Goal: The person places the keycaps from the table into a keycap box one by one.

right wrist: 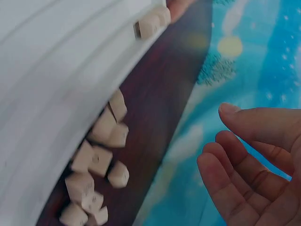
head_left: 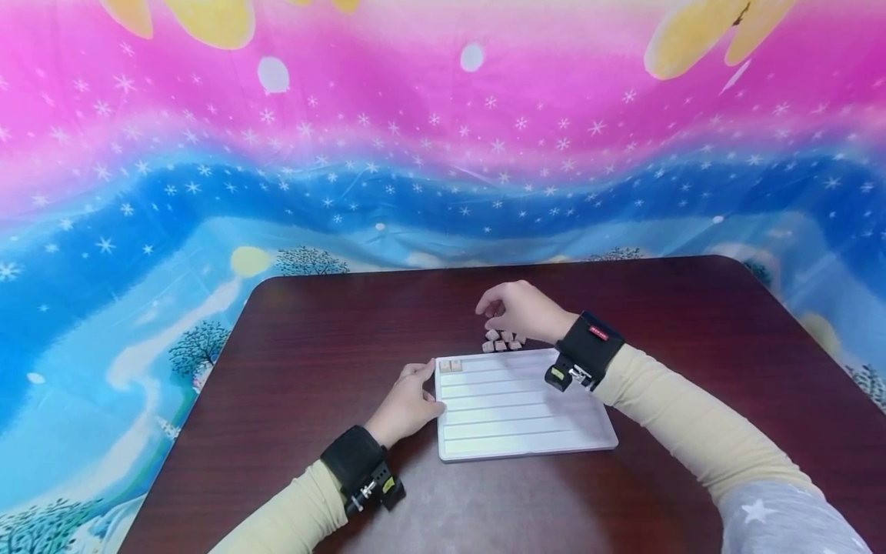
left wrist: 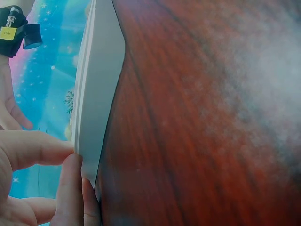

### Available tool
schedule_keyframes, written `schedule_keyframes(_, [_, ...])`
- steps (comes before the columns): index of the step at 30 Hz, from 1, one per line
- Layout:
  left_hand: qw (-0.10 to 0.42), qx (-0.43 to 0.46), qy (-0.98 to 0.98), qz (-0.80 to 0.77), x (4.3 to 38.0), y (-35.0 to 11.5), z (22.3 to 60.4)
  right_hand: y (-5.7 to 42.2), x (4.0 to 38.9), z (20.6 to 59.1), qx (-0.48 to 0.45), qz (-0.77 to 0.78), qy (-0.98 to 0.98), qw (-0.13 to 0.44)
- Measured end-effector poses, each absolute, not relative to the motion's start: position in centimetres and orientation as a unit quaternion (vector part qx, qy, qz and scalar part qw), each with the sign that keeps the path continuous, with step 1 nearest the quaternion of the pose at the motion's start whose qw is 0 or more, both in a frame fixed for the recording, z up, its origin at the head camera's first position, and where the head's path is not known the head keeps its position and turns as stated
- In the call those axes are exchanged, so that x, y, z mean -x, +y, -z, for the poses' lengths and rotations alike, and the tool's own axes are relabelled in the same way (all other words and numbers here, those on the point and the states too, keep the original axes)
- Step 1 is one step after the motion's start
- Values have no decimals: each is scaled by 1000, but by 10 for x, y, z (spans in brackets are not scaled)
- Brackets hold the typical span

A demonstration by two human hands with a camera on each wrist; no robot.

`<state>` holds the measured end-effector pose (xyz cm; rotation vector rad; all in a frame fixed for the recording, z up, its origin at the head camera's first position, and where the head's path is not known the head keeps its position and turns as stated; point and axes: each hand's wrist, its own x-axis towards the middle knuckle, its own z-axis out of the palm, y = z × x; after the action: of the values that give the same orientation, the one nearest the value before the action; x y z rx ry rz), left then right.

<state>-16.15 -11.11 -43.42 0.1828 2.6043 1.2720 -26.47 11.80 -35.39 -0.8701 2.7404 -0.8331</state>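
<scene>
A white ridged tray [head_left: 526, 442] lies on the table, with raised strips running across it. My left hand [head_left: 404, 404] touches its left edge near the far corner, thumb and fingertips against the rim [left wrist: 80, 113]. Two small beige keycap-like blocks [head_left: 451, 365] sit side by side in the far-left end of its top row. Just beyond the far edge lies a loose cluster of similar blocks [right wrist: 96, 160], some with small dark marks. Above this cluster hovers my right hand [head_left: 529, 308], its fingers loosely bent and nothing between thumb and fingertips [right wrist: 214, 172].
The dark reddish-brown table [head_left: 332, 331] has rounded far corners. Behind it hangs a pink and blue patterned cloth [head_left: 415, 154]. Black camera straps circle the left wrist [head_left: 354, 459] and the right wrist [head_left: 591, 346]; the right one is over the tray.
</scene>
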Motion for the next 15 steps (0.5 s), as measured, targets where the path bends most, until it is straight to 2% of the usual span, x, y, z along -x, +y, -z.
schedule_keyframes(15, [124,-56,888,-439,161,-112,433,168,285,366,219,298,927,64])
